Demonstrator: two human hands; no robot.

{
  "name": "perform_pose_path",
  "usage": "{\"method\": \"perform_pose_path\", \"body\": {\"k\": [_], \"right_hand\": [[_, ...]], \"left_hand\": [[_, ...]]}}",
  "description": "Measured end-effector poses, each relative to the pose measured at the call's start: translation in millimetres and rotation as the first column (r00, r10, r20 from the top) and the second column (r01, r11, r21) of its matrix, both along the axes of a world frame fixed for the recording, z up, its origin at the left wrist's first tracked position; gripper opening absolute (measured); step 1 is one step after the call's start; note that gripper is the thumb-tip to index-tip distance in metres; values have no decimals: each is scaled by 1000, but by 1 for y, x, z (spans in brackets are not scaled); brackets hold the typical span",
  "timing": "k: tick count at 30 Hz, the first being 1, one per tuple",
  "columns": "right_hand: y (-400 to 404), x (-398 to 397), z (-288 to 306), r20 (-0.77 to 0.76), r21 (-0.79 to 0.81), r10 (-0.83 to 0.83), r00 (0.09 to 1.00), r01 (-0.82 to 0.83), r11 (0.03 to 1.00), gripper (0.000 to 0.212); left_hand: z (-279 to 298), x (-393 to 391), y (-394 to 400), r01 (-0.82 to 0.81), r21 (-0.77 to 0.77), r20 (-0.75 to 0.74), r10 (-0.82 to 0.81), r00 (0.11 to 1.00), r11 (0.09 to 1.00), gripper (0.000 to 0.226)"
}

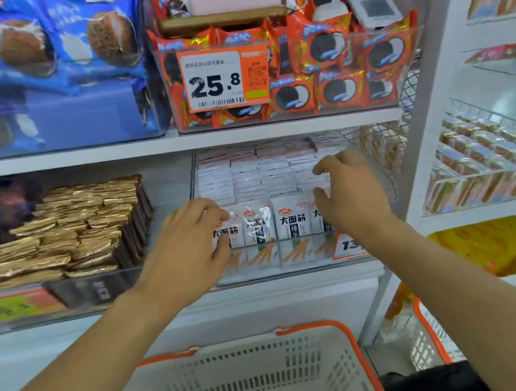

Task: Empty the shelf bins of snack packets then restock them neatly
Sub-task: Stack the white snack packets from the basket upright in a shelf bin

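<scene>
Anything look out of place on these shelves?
Yes. On top of the orange cookie packets in the upper bin lie a pink-and-tan brush-like block and a white handheld device, neither being snack stock.

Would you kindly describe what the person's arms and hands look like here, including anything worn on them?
Both forearms are bare right down to the bottom frame edge, with no sleeves in view. The left hand and right hand wear no gloves, and no rings, watch or wristbands can be seen. No markings show on either arm.
</scene>
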State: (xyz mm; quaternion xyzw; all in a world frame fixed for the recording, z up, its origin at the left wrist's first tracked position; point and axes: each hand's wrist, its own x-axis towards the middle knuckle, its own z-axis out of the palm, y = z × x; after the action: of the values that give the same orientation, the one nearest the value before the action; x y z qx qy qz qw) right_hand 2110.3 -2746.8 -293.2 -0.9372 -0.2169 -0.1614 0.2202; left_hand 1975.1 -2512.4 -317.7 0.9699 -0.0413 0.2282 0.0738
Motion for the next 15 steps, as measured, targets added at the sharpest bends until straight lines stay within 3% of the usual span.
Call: {"method": "perform_pose_path", "body": {"k": [5,7,11,13,15], "right_hand": [[43,-38,-3,76,-63,128,989,-123,990,31],[70,-58,-8,132,-46,288,949,-284,958,27],[159,-96,-15,43,-92,628,777,-623,777,27],[212,-106,-18,-49,-69,682,729,-684,726,31],[259,-112,-20,-224,-75,611,759,-639,766,48]], "left_hand": [[3,-32,48,-83,-89,131,94,987,993,34],[-2,-44,74,-179,-108,107,190,976,978,34],[-11,-56,120,-482,-17,-115,477,871,876,58],[-16,-57,144,-561,66,-299,553,778,825,63],[-20,-55,164,-555,117,-437,544,716,824,64]]}}
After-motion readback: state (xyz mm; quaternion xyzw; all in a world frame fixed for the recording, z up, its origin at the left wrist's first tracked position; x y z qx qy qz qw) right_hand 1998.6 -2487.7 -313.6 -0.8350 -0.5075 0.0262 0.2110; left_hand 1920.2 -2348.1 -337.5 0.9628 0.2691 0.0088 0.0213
